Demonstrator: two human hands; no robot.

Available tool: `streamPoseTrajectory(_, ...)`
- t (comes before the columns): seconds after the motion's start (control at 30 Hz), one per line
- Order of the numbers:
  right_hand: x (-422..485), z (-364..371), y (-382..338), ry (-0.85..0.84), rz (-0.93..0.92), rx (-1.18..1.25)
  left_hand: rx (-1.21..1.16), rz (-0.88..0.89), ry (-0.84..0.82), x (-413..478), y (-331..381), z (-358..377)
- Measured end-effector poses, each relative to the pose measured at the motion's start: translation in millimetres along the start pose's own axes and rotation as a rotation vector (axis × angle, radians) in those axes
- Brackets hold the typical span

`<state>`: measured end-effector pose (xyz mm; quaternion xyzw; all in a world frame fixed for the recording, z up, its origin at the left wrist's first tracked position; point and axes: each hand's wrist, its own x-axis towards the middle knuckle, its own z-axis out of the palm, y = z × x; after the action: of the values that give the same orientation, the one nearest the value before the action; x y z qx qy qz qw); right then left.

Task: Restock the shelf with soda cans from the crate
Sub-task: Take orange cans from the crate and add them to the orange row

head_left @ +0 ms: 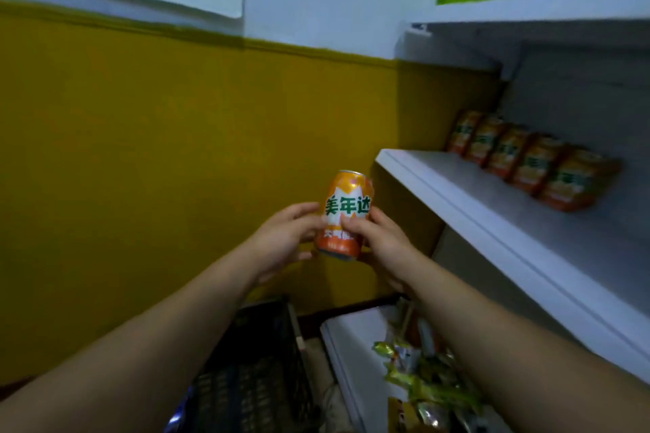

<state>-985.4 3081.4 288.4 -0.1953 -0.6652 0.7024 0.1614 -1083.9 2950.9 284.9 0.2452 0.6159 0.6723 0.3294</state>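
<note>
Orange can (pixel 346 214) held up in mid-air by both hands, in front of the yellow wall (pixel 140 151), left of the shelf (pixel 492 214) and not yet on it. Left hand (pixel 285 239) cupping the can's left side, fingers (pixel 302 209) wrapped around the middle. Right hand (pixel 381 242) grasping the lower right side, thumb across the label. Both clenched on the can, neither released. Can roughly upright, tilted slightly, label toward the camera; probably turned that way to match the facing of the others.

Row of cans (pixel 527 162) already standing along the back of the shelf, touching one another, labels forward. Bare shelf surface in front of the row, so likely room for a second row there.

Dark crate (pixel 253 373) low down between the forearms, contents too dark to tell. Snack packets (pixel 422 376) on a lower white shelf (pixel 348 344), just right of the crate.

Two-handed hold looks like a handover or label check before placing. Next move likely a carry rightward to the shelf.
</note>
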Motion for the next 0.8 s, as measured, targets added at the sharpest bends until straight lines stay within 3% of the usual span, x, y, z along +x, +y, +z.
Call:
streamPoseTrajectory(0.17, -33, -55, -41, 0.216, -0.089, 0.006, 0.08, 0.115, -0.153, -5, 18, 72)
streamPoseTrajectory(0.47, -111, -148, -86, 0.588, -0.306, -0.241, 0.275, 0.245, -0.508, 9, 40, 188)
streamPoseTrajectory(0.6, -143, -186, -82, 0.724, -0.277, -0.356, 0.805, 0.394, -0.561, 27, 22, 227)
streamPoseTrajectory(0.8, -184, -217, -66, 0.868, -0.187, -0.503, 1.341, 0.516, -0.545, 43, -3, 259)
